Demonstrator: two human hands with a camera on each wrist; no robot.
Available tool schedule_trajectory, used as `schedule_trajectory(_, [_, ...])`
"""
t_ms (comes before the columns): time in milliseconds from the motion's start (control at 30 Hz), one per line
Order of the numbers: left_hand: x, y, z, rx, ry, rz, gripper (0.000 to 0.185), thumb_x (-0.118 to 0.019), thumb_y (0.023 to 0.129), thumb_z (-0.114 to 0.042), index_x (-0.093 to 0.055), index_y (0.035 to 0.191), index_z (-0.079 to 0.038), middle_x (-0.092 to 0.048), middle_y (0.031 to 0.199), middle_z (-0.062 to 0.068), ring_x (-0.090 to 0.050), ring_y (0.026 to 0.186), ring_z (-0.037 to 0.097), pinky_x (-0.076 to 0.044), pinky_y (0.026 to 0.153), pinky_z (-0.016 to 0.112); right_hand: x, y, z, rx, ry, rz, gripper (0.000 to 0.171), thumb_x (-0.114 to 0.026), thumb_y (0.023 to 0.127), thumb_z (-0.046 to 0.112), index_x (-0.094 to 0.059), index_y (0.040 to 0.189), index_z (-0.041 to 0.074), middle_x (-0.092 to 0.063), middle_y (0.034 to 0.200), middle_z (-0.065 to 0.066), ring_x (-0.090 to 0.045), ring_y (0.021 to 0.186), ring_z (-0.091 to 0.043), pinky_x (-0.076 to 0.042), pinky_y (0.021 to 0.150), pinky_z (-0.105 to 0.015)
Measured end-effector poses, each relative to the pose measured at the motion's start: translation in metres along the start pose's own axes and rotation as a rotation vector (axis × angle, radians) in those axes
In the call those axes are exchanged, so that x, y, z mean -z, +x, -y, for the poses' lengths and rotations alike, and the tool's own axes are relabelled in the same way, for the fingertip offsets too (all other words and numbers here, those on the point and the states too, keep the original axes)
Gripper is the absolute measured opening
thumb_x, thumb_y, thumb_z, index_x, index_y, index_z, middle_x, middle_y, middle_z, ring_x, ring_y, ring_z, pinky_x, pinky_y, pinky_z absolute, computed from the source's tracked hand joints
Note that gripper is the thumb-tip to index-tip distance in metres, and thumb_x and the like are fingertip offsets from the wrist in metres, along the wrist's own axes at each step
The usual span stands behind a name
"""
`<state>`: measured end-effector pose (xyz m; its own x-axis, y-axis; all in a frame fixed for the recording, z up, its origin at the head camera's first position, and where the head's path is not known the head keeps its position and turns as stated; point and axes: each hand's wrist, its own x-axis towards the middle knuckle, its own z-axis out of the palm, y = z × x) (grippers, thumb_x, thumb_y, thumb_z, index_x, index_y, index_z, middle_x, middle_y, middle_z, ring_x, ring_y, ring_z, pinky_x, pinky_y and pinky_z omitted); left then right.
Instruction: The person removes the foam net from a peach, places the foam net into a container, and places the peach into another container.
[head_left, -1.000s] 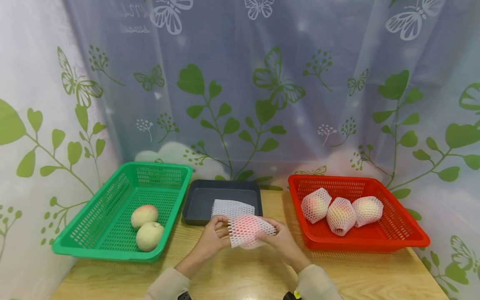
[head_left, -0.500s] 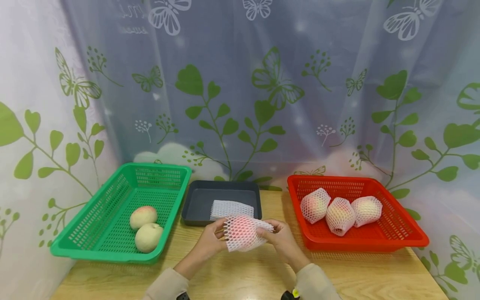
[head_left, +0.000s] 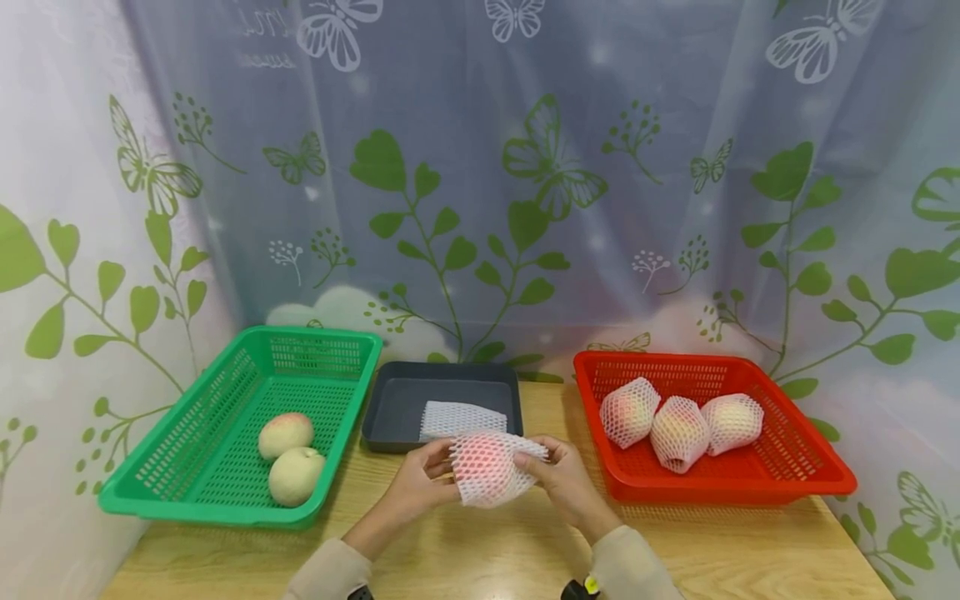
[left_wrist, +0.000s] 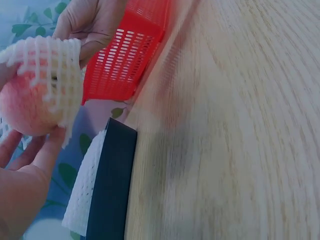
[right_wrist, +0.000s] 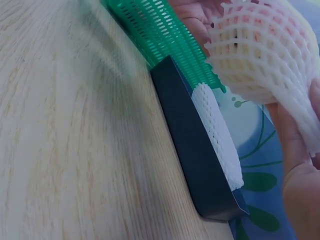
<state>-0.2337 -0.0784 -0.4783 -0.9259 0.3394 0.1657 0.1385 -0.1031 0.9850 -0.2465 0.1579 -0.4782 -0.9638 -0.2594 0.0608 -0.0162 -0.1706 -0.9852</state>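
A: Report the status of both hands.

B: The left hand [head_left: 420, 483] and the right hand [head_left: 562, 479] hold one peach [head_left: 483, 460] between them, above the surface [head_left: 487, 550], at 6 o'clock from the dark tray [head_left: 390, 408]. Each grip is clamped on the foam net [head_left: 491, 467]: fingers pinch its edges from 9 o'clock and 3 o'clock.

A: What differs from one second ago?

B: The net sits further over the fruit. Its open end at 3 o'clock is drawn in closer to the right-hand fingers, and the bundle is slightly more upright. Neither hand has shifted position to any notable degree.

A: Is the peach fully sleeved?

B: Not completely. The left wrist view shows bare pink skin [left_wrist: 22, 107] below the net edge [left_wrist: 55, 75]. As a judgement, the sleeving is near its end, with only a final pull outstanding.

A: State the surrounding items.

B: One flat spare net [head_left: 461, 417] lies in the dark tray. The red basket [head_left: 795, 483] at 3 o'clock holds three netted peaches [head_left: 678, 432]. The green basket [head_left: 180, 492] at 9 o'clock holds two bare peaches [head_left: 292, 454]. None of these has moved.

A: Meaning for the work?

B: By judgement, three are finished, one is in hand, and two remain bare.
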Motion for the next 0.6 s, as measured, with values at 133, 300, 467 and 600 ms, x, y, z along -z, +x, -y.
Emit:
schedule_trajectory(133, [0.0, -0.0011, -0.0015, 0.007, -0.001, -0.011, 0.064, -0.073, 0.077, 0.004, -0.043, 0.131, 0.017, -0.057, 0.123, 0.027, -0.062, 0.102, 0.016, -0.052, 0.086, 0.026, -0.0002, 0.0001, 0.0004, 0.008, 0.038, 0.006, 0.021, -0.062, 0.091, 0.0, -0.069, 0.09, 0.02, -0.066, 0.091, 0.003, -0.063, 0.08, -0.011, -0.055, 0.074, -0.024])
schedule_trajectory(300, [0.0012, -0.0005, 0.0009, -0.009, -0.019, 0.027, 0.067, -0.072, 0.079, 0.002, -0.039, 0.135, 0.016, -0.052, 0.128, 0.03, -0.058, 0.111, 0.021, -0.049, 0.093, 0.027, -0.0008, 0.0003, 0.0011, 0.02, 0.069, 0.022, 0.021, -0.061, 0.091, 0.0, -0.069, 0.09, 0.02, -0.066, 0.091, 0.003, -0.062, 0.08, -0.01, -0.055, 0.074, -0.024])
schedule_trajectory(467, [0.0036, 0.0009, 0.005, -0.029, -0.015, 0.053, 0.069, -0.074, 0.078, 0.0, -0.038, 0.135, 0.018, -0.053, 0.128, 0.029, -0.058, 0.107, 0.012, -0.047, 0.094, 0.024, -0.0014, 0.0006, 0.0014, 0.015, 0.089, 0.041, 0.021, -0.062, 0.091, 0.0, -0.069, 0.089, 0.02, -0.065, 0.091, 0.003, -0.062, 0.08, -0.01, -0.054, 0.074, -0.023])
schedule_trajectory(600, [0.0046, 0.001, 0.0065, -0.061, -0.017, 0.059, 0.069, -0.074, 0.077, 0.0, -0.04, 0.133, 0.019, -0.054, 0.126, 0.03, -0.058, 0.105, 0.01, -0.048, 0.094, 0.024, -0.0021, 0.0013, 0.0014, 0.007, 0.089, 0.051, 0.02, -0.062, 0.091, 0.0, -0.068, 0.091, 0.019, -0.065, 0.092, 0.002, -0.062, 0.081, -0.011, -0.054, 0.075, -0.024])
